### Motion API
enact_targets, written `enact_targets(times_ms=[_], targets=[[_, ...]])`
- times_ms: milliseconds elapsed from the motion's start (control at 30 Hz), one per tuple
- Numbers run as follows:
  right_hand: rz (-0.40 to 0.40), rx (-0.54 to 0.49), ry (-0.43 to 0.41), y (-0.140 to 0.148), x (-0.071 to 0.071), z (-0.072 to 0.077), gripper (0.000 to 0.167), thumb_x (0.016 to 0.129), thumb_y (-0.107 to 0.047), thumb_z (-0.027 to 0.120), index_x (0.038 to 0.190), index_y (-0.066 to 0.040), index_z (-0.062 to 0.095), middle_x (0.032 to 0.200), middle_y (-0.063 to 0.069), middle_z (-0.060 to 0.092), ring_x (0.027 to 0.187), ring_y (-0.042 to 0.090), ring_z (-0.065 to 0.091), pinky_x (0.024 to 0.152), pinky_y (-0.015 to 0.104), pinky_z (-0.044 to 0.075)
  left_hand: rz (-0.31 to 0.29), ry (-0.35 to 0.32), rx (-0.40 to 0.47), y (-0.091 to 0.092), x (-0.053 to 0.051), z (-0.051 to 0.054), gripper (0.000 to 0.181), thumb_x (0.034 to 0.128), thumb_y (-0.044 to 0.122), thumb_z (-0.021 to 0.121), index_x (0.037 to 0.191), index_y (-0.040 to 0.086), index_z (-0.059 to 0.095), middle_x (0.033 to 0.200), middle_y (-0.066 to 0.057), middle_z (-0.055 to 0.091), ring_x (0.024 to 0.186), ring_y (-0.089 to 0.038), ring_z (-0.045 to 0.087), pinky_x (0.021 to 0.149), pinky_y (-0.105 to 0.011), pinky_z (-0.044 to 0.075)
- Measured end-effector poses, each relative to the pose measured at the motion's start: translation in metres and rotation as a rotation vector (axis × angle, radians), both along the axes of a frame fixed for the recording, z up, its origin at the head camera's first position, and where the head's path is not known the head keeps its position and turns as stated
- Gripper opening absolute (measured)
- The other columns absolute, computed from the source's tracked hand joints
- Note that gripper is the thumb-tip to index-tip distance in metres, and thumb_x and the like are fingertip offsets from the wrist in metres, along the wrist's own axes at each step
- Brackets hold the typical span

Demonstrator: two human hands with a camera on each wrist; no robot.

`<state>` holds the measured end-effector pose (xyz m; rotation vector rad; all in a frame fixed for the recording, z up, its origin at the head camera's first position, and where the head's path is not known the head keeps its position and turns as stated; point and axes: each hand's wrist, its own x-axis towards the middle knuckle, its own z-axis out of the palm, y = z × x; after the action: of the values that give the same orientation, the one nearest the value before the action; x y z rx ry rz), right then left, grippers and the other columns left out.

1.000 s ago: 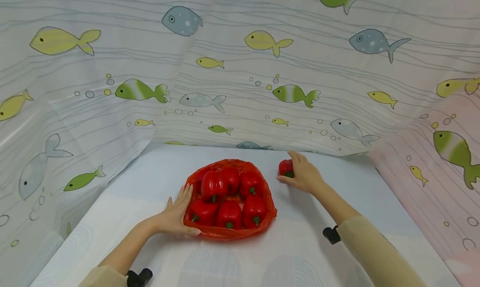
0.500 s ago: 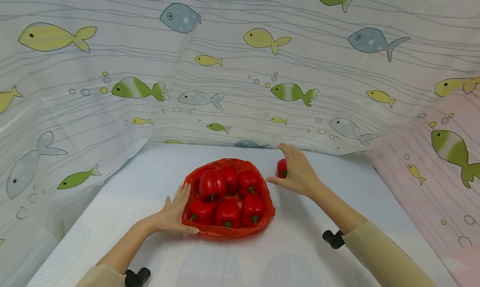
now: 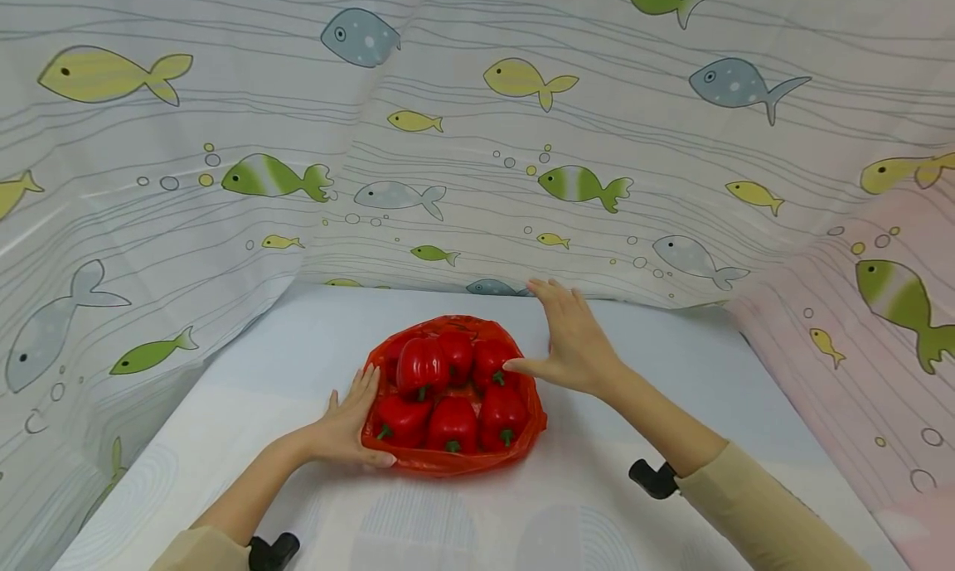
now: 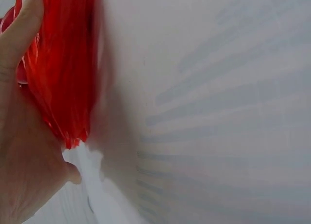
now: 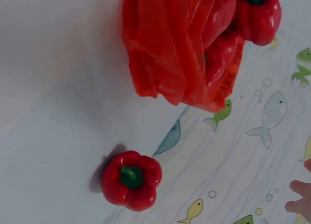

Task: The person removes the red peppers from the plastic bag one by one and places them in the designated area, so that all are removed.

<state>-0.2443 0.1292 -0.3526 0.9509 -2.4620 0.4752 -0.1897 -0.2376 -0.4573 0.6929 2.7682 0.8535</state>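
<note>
Leftward from the single glossy red bell pepper [image 5: 131, 180], the right hand [image 3: 574, 347] has moved toward the wide-mouthed red plastic bag [image 3: 448, 465], and now hovers at the bag's two o'clock, fingers spread and holding nothing. That pepper, I judge, has been let go outside the bag: the right wrist view shows it on the white tabletop [image 3: 313, 339], well apart from the bag, while the hand covers it in the head view. Between eight and nine o'clock the left hand [image 3: 339, 426] stays with spread fingers laid against the bag, probably steadying it. Inside are at least six green-stemmed red peppers [image 3: 453, 424], at twelve, two, four, six, eight and ten o'clock, the last seemingly higher. Whether the right thumb touches the rim, I cannot tell.
</note>
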Motion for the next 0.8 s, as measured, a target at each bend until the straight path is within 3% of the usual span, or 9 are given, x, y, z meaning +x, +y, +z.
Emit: enact_targets(times_ms=[167, 367, 800], targets=[[0.056, -0.027, 0.037, -0.005, 0.002, 0.004, 0.108, 0.067, -0.054, 0.082, 0.147, -0.006, 0.028, 0.147, 0.012, 0.038, 0.138, 0.029, 0.032, 0.11, 0.051, 0.028, 0.0, -0.002, 0.004, 0.0, 0.001, 0.001, 0.13, 0.0671, 0.049, 0.082, 0.148, -0.012, 0.001, 0.155, -0.033, -0.003, 0.14, -0.052, -0.009, 0.096, -0.079, -0.005], [0.106, -0.066, 0.043, -0.011, 0.007, 0.011, 0.105, 0.067, -0.049, 0.085, 0.147, -0.009, 0.03, 0.147, 0.009, 0.039, 0.135, 0.024, 0.037, 0.099, 0.046, 0.044, -0.004, -0.001, 0.005, 0.0, 0.002, 0.001, 0.13, 0.0675, 0.05, 0.082, 0.148, -0.013, 0.001, 0.155, -0.032, -0.003, 0.14, -0.051, -0.009, 0.096, -0.079, -0.005], [0.18, -0.1, -0.052, -0.033, 0.011, 0.023, 0.105, 0.068, -0.047, 0.085, 0.148, -0.01, 0.03, 0.147, 0.008, 0.04, 0.134, 0.022, 0.037, 0.097, 0.044, 0.046, -0.011, -0.004, 0.014, -0.003, 0.0, -0.003, 0.13, 0.0674, 0.051, 0.082, 0.148, -0.012, 0.001, 0.155, -0.032, -0.004, 0.14, -0.051, -0.01, 0.096, -0.079, -0.006]])
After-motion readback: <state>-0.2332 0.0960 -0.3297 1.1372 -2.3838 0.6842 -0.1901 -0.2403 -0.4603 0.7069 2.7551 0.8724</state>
